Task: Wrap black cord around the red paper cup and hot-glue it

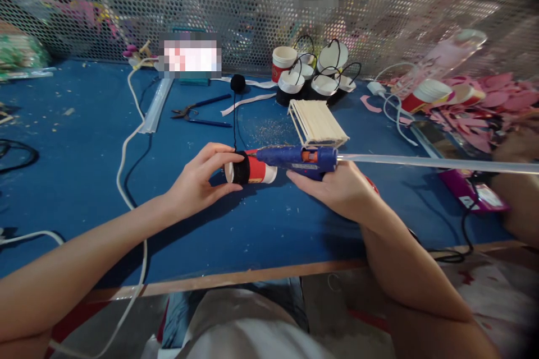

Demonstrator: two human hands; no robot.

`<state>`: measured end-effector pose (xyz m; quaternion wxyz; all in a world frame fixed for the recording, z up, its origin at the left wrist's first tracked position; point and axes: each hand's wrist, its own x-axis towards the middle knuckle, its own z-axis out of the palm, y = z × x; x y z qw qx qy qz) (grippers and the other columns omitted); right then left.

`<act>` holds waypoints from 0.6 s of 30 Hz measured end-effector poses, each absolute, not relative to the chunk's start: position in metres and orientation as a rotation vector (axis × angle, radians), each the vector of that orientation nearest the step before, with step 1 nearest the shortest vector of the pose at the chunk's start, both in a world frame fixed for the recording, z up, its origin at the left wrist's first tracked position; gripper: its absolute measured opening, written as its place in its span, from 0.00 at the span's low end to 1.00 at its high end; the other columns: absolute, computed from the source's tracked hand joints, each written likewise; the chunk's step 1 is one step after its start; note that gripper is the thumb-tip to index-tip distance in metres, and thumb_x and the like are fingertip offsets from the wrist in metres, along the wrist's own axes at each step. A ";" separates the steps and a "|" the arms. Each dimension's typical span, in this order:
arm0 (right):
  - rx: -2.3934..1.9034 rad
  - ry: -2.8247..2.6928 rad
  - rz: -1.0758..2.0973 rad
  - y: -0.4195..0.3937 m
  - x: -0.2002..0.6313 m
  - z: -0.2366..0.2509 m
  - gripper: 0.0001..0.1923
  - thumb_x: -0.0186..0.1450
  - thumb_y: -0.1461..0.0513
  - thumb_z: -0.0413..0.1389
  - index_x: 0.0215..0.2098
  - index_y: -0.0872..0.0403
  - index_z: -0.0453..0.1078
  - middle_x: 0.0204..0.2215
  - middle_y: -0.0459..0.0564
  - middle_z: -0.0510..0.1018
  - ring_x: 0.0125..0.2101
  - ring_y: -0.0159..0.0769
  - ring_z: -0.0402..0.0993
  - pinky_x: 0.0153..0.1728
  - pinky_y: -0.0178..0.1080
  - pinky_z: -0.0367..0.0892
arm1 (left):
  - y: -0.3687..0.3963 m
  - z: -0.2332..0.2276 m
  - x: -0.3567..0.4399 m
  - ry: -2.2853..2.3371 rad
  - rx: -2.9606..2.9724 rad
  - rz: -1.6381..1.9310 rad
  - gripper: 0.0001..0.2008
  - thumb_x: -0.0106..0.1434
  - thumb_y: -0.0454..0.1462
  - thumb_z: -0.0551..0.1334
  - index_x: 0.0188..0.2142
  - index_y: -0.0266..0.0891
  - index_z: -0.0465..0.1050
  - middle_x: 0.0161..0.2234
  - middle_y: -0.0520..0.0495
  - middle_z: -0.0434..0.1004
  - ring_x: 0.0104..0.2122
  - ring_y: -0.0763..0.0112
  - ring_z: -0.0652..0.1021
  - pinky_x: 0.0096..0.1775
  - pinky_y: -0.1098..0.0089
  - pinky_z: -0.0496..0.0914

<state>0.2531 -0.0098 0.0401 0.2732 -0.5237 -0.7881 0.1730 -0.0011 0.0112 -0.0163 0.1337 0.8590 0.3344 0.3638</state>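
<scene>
— What are your fingers doing?

— The fingers of my left hand (197, 179) are curled round a paper cup (251, 170) that lies on its side on the blue table (84, 179). My thumb is under it and my fingertips are on top, at the end wrapped in black yarn (241, 171). My right hand (337, 188) is clamped round the grip of a blue glue gun (298, 158), whose nozzle touches the cup's red side just past the black band.

— Where does the yarn lead?

— A thin strand runs up from the cup to a black ball (238, 83) near the mesh wall.

— What lies beyond?

— A stack of pale sticks (318, 122) is just behind the gun, and past it a cluster of finished cups (314, 76) with black handles. A long clear glue stick (438, 164) juts from the back of the gun to the right. Blue-handled pliers (197, 112) lie well to the left, and pink cut-outs (497, 106) are heaped at far right, where another person's arm (520, 202) shows.
</scene>
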 end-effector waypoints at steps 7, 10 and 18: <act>-1.330 -2.113 0.568 -0.004 0.251 0.041 0.10 0.59 0.59 0.53 0.31 0.54 0.74 0.19 0.45 0.73 0.25 0.34 0.70 0.26 0.35 0.66 | 0.008 -0.017 0.000 0.939 2.661 0.965 0.17 0.60 0.37 0.62 0.49 0.43 0.64 0.50 0.40 0.64 0.43 0.65 0.73 0.45 0.62 0.72; -1.357 -2.019 0.729 -0.002 0.251 0.040 0.08 0.59 0.58 0.56 0.31 0.54 0.73 0.20 0.45 0.74 0.25 0.33 0.70 0.26 0.34 0.66 | 0.008 -0.015 0.000 0.930 2.670 0.955 0.17 0.60 0.36 0.62 0.49 0.43 0.65 0.50 0.40 0.63 0.42 0.66 0.73 0.44 0.63 0.73; -1.419 -1.669 0.954 0.017 0.268 0.033 0.12 0.54 0.56 0.61 0.30 0.56 0.68 0.16 0.42 0.69 0.16 0.27 0.63 0.18 0.32 0.61 | 0.016 -0.025 -0.001 0.960 2.053 1.081 0.23 0.56 0.39 0.66 0.50 0.41 0.64 0.46 0.43 0.66 0.40 0.68 0.75 0.44 0.61 0.74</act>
